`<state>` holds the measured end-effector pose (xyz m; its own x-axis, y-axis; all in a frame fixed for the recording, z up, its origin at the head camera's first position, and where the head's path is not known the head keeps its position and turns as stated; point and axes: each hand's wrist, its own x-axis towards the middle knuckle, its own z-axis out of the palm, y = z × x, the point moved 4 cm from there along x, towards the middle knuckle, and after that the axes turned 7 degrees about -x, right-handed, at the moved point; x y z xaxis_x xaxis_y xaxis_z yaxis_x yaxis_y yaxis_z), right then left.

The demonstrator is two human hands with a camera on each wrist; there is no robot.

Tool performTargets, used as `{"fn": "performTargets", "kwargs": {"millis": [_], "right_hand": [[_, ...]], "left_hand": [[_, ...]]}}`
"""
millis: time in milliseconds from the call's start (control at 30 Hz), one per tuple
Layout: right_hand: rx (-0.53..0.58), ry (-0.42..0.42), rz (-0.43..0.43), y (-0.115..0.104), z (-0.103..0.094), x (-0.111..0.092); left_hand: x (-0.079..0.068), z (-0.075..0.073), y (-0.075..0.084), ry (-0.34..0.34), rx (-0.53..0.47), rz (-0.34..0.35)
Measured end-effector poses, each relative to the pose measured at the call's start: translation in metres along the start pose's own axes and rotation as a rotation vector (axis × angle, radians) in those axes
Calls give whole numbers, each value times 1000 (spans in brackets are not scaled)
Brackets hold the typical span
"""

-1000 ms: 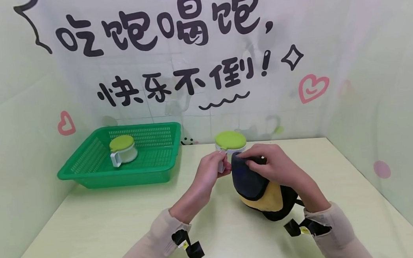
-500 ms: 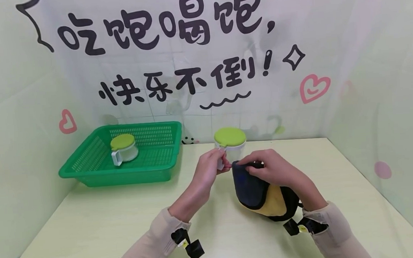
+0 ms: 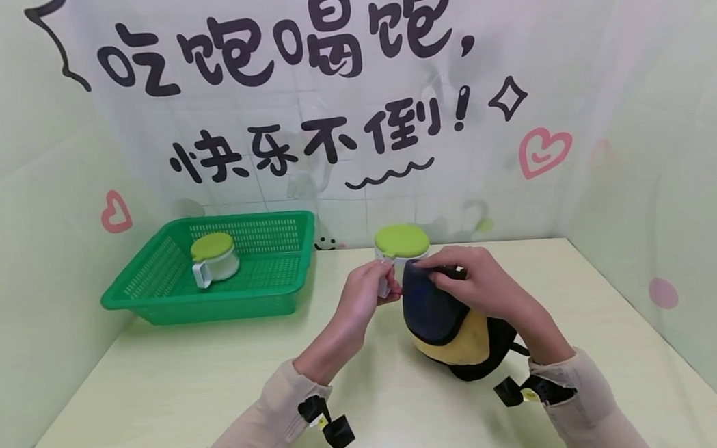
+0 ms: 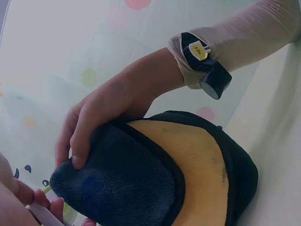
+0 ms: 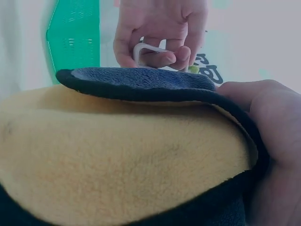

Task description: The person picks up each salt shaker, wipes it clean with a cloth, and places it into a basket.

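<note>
My left hand [image 3: 363, 292] grips the white handle [image 3: 383, 287] of a lidded seasoning jar [image 3: 401, 242] with a lime-green top, near the back of the table. In the right wrist view its fingers curl through the handle loop [image 5: 138, 52]. My right hand [image 3: 479, 285] pinches the upper edge of a thick plush cleaning cloth [image 3: 432, 315], navy on one side and yellow on the other, with black edging. The cloth hangs folded in front of the jar and covers most of its body. In the left wrist view the thumb presses on the navy face [image 4: 127, 183].
A green plastic basket [image 3: 216, 308] stands at the back left. Inside it sits a similar jar [image 3: 216, 263] with a green lid and white handle. A printed curtain [image 3: 302, 104] hangs behind the pale wooden table [image 3: 221, 390].
The cloth drops slightly at half a second ago, baring more of the jar, and is now raised over its side again. My left hand keeps its hold on the handle.
</note>
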<state>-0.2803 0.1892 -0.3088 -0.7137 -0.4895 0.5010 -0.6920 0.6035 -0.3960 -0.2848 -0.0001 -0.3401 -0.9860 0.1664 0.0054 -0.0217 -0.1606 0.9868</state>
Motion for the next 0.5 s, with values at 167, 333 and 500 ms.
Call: {"fn": "performTargets", "kwargs": {"millis": [167, 333, 500], "right_hand": [[26, -83, 32, 3, 6, 0], [3, -176, 47, 6, 13, -1], [-30, -148, 34, 5, 10, -1]], "left_hand": [[-2, -3, 3, -2, -15, 1], [-4, -7, 8, -10, -30, 13], [-3, -7, 9, -25, -39, 18]]}}
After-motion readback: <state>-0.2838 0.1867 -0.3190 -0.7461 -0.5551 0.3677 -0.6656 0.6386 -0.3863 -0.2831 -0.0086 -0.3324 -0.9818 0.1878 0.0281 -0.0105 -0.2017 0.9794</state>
